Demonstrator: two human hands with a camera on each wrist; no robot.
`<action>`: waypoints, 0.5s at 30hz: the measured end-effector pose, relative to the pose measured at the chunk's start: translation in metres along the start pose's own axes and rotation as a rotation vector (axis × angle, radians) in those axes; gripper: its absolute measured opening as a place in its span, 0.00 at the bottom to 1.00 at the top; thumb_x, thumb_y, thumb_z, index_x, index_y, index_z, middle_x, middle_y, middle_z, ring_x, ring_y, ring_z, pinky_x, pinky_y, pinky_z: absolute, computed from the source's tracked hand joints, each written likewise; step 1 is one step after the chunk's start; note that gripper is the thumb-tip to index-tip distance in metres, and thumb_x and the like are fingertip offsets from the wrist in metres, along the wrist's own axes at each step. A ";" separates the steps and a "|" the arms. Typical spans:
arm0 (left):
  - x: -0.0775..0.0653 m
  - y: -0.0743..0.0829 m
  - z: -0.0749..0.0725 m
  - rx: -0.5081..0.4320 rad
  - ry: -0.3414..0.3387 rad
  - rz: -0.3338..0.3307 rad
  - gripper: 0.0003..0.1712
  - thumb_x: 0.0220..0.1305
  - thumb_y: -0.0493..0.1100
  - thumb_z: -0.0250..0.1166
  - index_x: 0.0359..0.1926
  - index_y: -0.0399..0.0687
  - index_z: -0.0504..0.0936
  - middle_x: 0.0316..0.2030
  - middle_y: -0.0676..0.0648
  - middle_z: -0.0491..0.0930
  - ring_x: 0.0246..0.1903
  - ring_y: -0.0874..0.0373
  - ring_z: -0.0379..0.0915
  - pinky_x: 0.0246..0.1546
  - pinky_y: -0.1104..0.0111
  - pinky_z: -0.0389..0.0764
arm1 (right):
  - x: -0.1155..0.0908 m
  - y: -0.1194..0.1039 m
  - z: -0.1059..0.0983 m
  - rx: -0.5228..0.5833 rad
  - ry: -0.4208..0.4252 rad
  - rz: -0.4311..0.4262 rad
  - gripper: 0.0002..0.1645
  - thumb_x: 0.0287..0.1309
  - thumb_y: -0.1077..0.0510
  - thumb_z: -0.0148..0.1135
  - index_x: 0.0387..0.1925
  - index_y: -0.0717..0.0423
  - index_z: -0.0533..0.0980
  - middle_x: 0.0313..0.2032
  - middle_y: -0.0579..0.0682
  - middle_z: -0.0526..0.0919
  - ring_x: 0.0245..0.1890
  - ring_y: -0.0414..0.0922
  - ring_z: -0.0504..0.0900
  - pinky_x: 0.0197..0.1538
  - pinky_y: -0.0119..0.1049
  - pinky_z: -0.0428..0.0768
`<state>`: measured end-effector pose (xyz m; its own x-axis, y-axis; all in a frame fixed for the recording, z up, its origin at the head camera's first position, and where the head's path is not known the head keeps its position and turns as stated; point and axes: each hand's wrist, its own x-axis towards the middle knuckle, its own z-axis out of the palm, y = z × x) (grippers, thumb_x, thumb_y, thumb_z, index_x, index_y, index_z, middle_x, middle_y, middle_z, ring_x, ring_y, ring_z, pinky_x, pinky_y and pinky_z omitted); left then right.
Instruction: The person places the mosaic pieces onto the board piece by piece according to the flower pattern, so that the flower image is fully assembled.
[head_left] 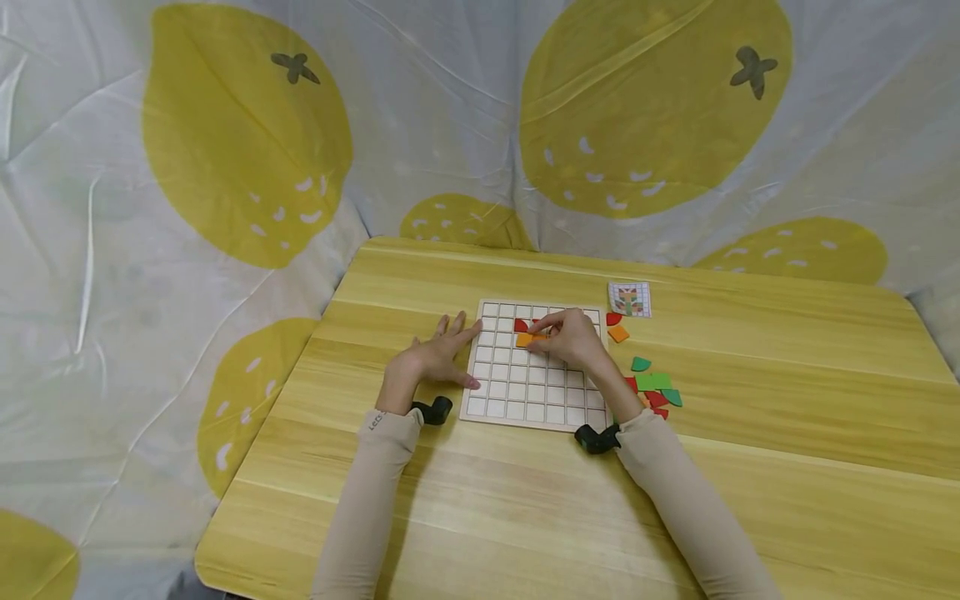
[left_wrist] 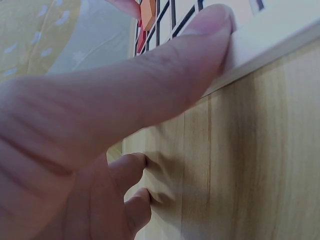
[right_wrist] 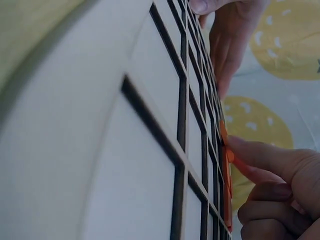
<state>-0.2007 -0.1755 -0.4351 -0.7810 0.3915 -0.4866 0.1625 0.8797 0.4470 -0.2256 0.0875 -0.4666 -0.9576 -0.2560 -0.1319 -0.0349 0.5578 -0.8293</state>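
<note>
Currently, an orange tile (right_wrist: 230, 156) touches the right hand (head_left: 573, 340).

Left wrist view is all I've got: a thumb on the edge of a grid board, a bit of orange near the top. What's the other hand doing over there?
Observer: In the right wrist view, the right hand has its thumb on an orange piece, seemingly pinching it at the board.
Operator: Okay, any loose pieces lying off it?
Observer: Yes, the head view shows red and green pieces on the table, to the right of the board, partly behind the right forearm.
Operator: Anything else out that way?
Observer: A small card printed with a coloured pattern on a grid lies just past the board's far right corner.
</note>
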 end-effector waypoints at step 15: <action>0.001 0.001 -0.001 0.007 -0.005 -0.010 0.62 0.65 0.56 0.72 0.85 0.60 0.38 0.84 0.44 0.24 0.83 0.41 0.16 0.72 0.24 0.34 | -0.004 -0.008 0.009 -0.145 0.036 -0.028 0.13 0.58 0.58 0.76 0.45 0.55 0.90 0.22 0.49 0.81 0.20 0.40 0.69 0.23 0.31 0.62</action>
<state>-0.2013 -0.1749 -0.4347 -0.7798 0.3836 -0.4947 0.1585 0.8855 0.4367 -0.2193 0.0766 -0.4642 -0.9652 -0.2461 -0.0880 -0.1003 0.6600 -0.7446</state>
